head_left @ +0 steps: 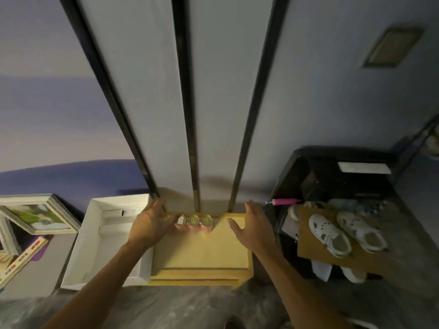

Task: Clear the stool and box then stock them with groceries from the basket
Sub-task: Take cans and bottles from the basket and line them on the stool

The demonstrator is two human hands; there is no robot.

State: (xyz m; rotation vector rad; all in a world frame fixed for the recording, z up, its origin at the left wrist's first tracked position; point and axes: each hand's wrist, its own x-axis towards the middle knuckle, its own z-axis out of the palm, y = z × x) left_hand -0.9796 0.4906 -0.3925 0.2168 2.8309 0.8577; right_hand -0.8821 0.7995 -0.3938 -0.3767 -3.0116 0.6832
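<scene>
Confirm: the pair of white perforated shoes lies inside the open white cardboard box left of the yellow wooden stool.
Not right. In the head view the pair of white perforated shoes lies on a flat brown cardboard sheet right of the yellow wooden stool.

Left grip (152, 225) and right grip (253, 225) top bare forearms (107, 276).

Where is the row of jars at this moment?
Head view, centre: the jars stand in a row along the back edge of the stool, between the left hand and the right hand.
</scene>
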